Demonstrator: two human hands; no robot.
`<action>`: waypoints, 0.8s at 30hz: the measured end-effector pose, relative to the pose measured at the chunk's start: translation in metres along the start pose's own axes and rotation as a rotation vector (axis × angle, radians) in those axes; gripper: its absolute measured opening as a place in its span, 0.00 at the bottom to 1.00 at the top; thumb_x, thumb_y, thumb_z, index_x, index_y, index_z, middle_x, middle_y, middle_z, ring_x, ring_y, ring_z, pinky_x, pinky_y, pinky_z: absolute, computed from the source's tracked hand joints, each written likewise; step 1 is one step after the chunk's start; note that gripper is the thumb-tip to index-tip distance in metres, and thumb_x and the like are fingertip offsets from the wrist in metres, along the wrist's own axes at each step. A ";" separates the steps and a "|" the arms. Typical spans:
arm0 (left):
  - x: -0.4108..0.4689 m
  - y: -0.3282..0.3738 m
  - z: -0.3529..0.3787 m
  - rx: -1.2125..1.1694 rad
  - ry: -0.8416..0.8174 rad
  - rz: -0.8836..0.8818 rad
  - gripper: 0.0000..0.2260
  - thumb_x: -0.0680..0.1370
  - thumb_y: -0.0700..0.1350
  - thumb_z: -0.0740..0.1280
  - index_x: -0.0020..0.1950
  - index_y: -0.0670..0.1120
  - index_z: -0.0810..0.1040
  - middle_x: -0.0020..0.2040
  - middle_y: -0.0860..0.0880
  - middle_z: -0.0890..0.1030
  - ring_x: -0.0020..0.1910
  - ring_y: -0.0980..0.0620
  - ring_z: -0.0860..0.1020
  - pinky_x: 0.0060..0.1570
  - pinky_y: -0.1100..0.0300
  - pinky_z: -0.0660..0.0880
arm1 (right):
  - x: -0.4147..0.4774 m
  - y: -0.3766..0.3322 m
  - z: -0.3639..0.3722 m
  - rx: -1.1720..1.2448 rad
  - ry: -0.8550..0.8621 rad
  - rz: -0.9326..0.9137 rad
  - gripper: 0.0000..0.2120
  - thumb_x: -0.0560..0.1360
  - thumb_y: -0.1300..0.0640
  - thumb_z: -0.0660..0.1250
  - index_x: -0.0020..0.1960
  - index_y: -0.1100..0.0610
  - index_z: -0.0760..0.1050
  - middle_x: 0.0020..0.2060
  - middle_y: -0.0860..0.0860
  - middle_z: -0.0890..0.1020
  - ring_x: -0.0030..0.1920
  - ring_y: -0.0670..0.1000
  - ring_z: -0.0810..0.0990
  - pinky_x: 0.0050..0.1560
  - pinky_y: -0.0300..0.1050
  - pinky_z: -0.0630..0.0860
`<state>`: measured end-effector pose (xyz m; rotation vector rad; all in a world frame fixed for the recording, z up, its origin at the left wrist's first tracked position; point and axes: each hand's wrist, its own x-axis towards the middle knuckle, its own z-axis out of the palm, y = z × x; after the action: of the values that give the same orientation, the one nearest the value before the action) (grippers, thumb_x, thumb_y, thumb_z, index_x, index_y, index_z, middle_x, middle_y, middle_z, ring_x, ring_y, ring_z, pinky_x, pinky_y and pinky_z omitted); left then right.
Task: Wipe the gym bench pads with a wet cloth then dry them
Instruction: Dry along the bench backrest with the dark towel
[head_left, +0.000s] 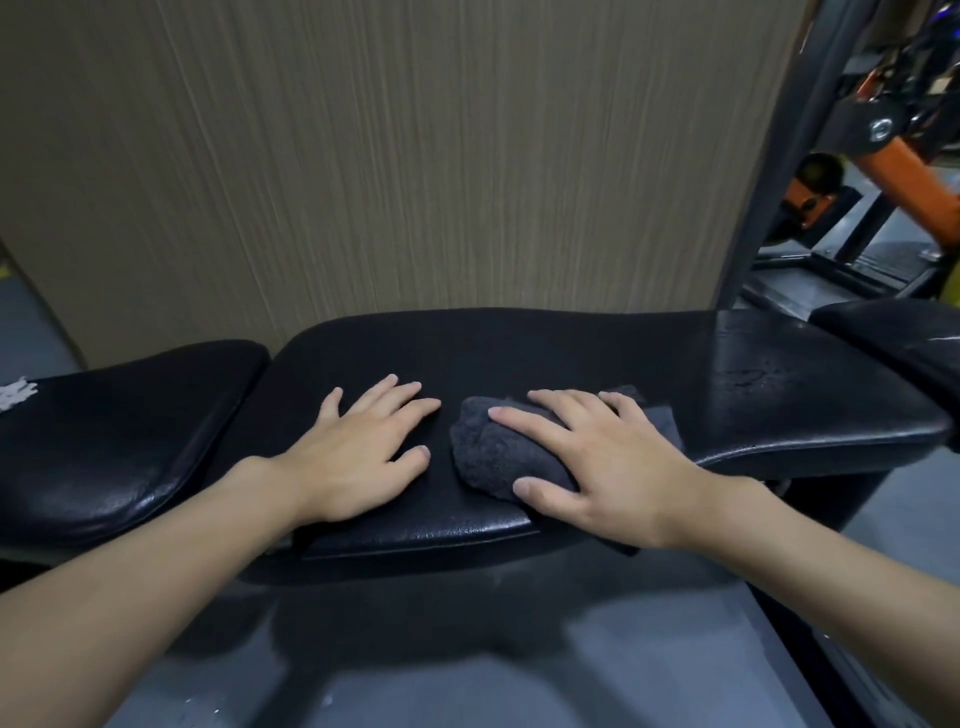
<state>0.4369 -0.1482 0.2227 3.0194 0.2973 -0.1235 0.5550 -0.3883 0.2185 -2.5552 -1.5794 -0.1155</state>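
Observation:
A long black bench pad (545, 353) runs across the middle of the view, with a smaller black seat pad (119, 431) to its left. A dark grey cloth (488, 452) lies bunched on the long pad. My right hand (602, 462) presses flat on the cloth, fingers spread over it. My left hand (358, 452) rests flat on the bare pad just left of the cloth, fingers apart and holding nothing. The right part of the long pad (779, 384) shines as if wet.
A wood-grain wall panel (415, 156) stands right behind the bench. A black upright frame post (779, 166) rises at the right, with orange and black gym machines (893, 171) beyond it. Another black pad (898, 338) sits at far right. Grey floor (467, 686) lies below.

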 end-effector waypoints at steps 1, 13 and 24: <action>0.003 0.003 -0.002 0.004 0.005 0.023 0.26 0.82 0.58 0.52 0.80 0.56 0.52 0.81 0.57 0.46 0.79 0.58 0.39 0.76 0.41 0.41 | 0.007 0.003 0.002 -0.015 0.003 0.007 0.34 0.72 0.29 0.42 0.77 0.34 0.46 0.76 0.50 0.62 0.76 0.52 0.58 0.74 0.60 0.54; 0.021 0.025 -0.011 0.045 -0.151 -0.011 0.41 0.69 0.77 0.47 0.79 0.63 0.46 0.81 0.54 0.46 0.80 0.53 0.42 0.76 0.38 0.46 | 0.145 0.089 0.011 0.017 -0.029 0.193 0.28 0.78 0.34 0.52 0.76 0.34 0.49 0.73 0.52 0.66 0.72 0.59 0.64 0.69 0.66 0.58; 0.022 0.024 0.001 0.013 -0.094 -0.040 0.43 0.66 0.79 0.44 0.79 0.65 0.47 0.81 0.55 0.46 0.80 0.53 0.42 0.75 0.36 0.44 | 0.179 0.100 0.014 0.009 -0.035 0.300 0.28 0.77 0.35 0.52 0.75 0.34 0.50 0.71 0.53 0.67 0.71 0.61 0.64 0.68 0.67 0.58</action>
<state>0.4626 -0.1672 0.2220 3.0098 0.3501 -0.2710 0.7247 -0.2716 0.2216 -2.7635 -1.1840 -0.0322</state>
